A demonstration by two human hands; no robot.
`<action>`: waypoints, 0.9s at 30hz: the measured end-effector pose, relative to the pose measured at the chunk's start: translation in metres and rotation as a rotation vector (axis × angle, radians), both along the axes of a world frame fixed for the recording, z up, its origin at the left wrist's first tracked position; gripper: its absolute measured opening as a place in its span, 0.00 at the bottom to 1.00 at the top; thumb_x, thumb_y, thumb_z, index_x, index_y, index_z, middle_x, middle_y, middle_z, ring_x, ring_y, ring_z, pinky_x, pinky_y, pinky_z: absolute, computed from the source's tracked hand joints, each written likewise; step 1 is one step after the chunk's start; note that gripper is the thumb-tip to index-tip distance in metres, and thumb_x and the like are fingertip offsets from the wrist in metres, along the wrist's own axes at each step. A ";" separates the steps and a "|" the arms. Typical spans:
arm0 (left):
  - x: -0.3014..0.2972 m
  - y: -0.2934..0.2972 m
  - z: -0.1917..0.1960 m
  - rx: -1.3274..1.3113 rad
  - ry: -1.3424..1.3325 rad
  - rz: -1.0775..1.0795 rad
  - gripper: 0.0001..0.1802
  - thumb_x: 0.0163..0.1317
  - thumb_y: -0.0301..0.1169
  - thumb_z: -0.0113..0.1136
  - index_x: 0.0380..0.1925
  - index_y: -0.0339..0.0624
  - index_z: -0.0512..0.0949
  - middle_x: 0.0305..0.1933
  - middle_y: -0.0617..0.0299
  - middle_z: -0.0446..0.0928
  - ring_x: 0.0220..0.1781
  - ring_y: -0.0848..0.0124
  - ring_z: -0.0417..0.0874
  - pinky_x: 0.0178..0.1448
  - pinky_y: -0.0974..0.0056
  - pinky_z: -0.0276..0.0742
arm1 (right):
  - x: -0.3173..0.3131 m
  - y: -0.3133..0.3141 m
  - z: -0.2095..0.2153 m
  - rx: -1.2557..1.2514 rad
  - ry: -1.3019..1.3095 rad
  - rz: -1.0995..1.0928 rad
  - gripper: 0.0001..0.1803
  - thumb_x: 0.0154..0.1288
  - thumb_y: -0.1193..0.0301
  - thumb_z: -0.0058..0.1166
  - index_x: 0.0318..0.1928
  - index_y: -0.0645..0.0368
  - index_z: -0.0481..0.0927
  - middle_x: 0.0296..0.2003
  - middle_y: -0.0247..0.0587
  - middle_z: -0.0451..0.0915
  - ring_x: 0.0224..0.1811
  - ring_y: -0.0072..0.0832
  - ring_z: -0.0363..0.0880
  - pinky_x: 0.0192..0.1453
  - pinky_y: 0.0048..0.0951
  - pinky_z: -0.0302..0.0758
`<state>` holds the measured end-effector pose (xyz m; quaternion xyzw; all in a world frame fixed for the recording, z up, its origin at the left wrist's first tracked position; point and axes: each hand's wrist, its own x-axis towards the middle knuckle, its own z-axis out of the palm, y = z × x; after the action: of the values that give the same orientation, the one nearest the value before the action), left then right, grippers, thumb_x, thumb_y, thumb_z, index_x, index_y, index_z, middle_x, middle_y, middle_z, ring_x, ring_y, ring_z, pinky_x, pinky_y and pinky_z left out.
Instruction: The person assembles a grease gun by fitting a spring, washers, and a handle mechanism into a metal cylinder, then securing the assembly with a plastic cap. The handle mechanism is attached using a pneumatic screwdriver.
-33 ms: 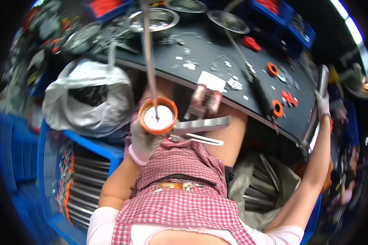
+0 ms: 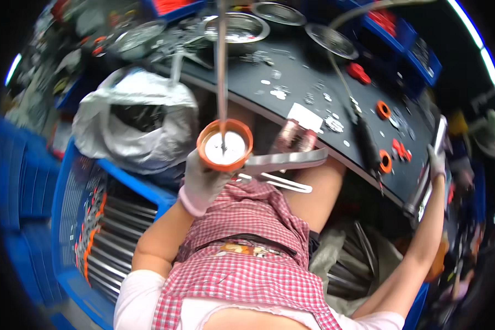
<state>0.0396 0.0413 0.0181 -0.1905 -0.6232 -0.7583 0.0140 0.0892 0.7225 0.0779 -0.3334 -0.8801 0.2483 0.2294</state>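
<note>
My gloved left hand [image 2: 201,181] is closed around an orange cup-shaped collar [image 2: 224,165] above my lap. A white disc [image 2: 234,148] sits inside the collar, and a thin metal rod [image 2: 221,66] rises from its middle. From the collar's side a grey lever-like handle [image 2: 291,160] sticks out to the right, with a bent white wire loop [image 2: 289,183] just below it. Far to the right, my gloved right hand [image 2: 436,160] is wrapped around a shiny metal tube [image 2: 440,131] at the bench's right end.
On the dark bench [image 2: 291,69] lie orange rings [image 2: 383,110], red parts [image 2: 359,73], small white discs and a black-handled corded tool [image 2: 364,143]. Metal bowls [image 2: 236,25] stand behind. A white sack [image 2: 135,93] and a blue crate [image 2: 66,220] of tubes are at left; a grey-green sack [image 2: 335,258] is at right.
The view has swung a little, so the bench and bowls appear farther right and lower. Both hands keep their grips.
</note>
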 end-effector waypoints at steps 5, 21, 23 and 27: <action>-0.050 -0.052 0.041 -0.313 0.484 0.526 0.19 0.57 0.38 0.64 0.42 0.38 0.75 0.35 0.55 0.80 0.36 0.67 0.82 0.41 0.65 0.76 | -0.008 0.096 -0.112 -0.207 0.001 0.004 0.44 0.49 0.68 0.57 0.66 0.67 0.54 0.59 0.48 0.67 0.60 0.37 0.67 0.64 0.36 0.63; -0.196 -0.167 0.012 -0.028 0.598 0.603 0.14 0.52 0.15 0.60 0.40 0.39 0.80 0.39 0.68 0.81 0.41 0.81 0.77 0.47 0.73 0.74 | -0.044 -0.132 0.018 0.529 -0.163 -0.128 0.34 0.62 0.64 0.53 0.66 0.57 0.57 0.59 0.54 0.67 0.61 0.45 0.66 0.66 0.40 0.60; -0.207 -0.166 0.006 -0.055 0.589 0.558 0.13 0.52 0.16 0.60 0.38 0.39 0.80 0.38 0.68 0.81 0.40 0.82 0.77 0.46 0.73 0.74 | -0.041 -0.213 0.061 0.427 0.384 0.522 0.23 0.65 0.68 0.50 0.59 0.61 0.68 0.58 0.49 0.68 0.62 0.39 0.66 0.67 0.35 0.58; -0.203 -0.167 0.002 -0.026 0.569 0.524 0.11 0.52 0.18 0.63 0.37 0.39 0.80 0.37 0.68 0.81 0.39 0.83 0.77 0.44 0.72 0.74 | 0.024 -0.410 0.129 0.410 0.632 1.132 0.30 0.55 0.67 0.54 0.59 0.61 0.68 0.60 0.54 0.66 0.63 0.45 0.65 0.66 0.40 0.61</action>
<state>-0.1634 -0.1262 0.0197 -0.2279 -0.6314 -0.6380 0.3774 0.1130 0.3123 0.2066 0.3172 -0.8390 0.2437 0.3688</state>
